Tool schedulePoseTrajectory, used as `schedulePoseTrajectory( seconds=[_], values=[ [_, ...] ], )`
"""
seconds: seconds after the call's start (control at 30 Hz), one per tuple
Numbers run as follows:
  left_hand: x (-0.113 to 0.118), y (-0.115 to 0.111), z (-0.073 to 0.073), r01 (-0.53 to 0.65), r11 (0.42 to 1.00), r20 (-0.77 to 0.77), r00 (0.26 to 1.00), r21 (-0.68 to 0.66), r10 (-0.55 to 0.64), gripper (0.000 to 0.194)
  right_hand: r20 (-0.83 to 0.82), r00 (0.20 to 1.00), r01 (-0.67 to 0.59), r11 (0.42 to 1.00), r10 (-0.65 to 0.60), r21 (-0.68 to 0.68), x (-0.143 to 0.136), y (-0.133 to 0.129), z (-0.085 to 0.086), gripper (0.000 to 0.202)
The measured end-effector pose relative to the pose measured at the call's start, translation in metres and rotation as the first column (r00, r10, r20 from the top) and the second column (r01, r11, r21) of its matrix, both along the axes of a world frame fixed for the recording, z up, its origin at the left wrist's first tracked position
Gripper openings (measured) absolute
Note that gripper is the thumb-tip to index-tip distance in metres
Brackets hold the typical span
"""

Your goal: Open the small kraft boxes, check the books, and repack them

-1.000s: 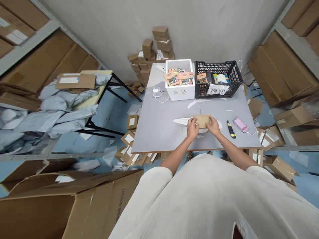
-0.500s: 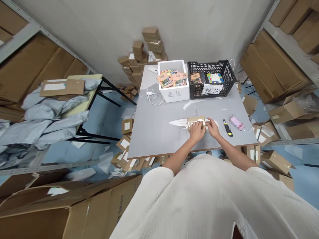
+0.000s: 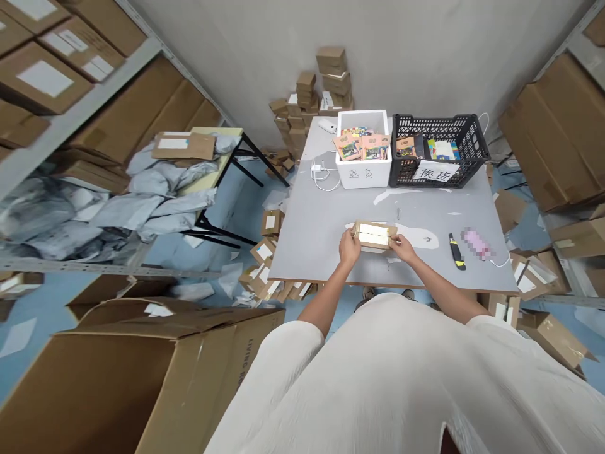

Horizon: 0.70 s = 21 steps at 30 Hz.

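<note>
My left hand [image 3: 350,248] and right hand [image 3: 402,246] grip opposite ends of a small brown cardboard box [image 3: 374,234] with a white label, fingers closed on it; box sits over the grey rectangular counter [image 3: 307,233], near its front edge; black-and-yellow box cutter [image 3: 456,251] lies right of my right hand.

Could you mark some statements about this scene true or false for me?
1. The left hand and right hand both hold the small cardboard box. True.
2. The white bin stands right of the black crate. False: the white bin is left of the black crate.
3. A box cutter lies on the gray table. True.
4. The box's label faces down. False: the label faces up.
</note>
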<state>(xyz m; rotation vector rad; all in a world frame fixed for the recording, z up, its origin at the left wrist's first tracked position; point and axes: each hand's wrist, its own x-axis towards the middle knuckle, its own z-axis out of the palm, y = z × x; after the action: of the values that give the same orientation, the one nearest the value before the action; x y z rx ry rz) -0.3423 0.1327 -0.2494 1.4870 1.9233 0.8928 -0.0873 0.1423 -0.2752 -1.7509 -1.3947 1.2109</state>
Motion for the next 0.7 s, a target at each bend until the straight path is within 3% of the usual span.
schedulePoseTrajectory(
  seconds=[0.13, 0.3, 0.43, 0.57, 0.7],
  values=[
    [0.001, -0.005, -0.011, 0.02, 0.997, 0.058, 0.998, -0.079, -0.015, 0.043, 0.076, 0.997, 0.021, 0.996, -0.027, 0.088, 0.003, -0.001, 0.005, 0.035],
    [0.049, -0.005, -0.021, 0.152, 0.986, 0.124, 0.982, -0.071, -0.143, 0.046, 0.17, 0.98, 0.079, 0.986, -0.105, 0.15, 0.052, -0.01, 0.011, 0.033],
    [0.084, -0.003, -0.023, 0.276, 0.958, 0.148, 0.953, -0.073, -0.264, 0.052, 0.186, 0.97, 0.141, 0.985, -0.157, 0.097, 0.093, -0.024, 0.01, 0.03],
    [0.102, -0.005, -0.016, 0.336, 0.942, -0.017, 0.942, -0.007, -0.336, 0.057, 0.133, 0.977, 0.156, 0.984, -0.167, 0.089, 0.123, -0.034, 0.006, 0.028],
    [0.115, -0.011, -0.006, 0.502, 0.865, -0.203, 0.847, 0.002, -0.491, 0.047, 0.215, 0.948, 0.23, 0.972, -0.235, 0.049, 0.159, -0.041, -0.002, 0.031]
  ],
)
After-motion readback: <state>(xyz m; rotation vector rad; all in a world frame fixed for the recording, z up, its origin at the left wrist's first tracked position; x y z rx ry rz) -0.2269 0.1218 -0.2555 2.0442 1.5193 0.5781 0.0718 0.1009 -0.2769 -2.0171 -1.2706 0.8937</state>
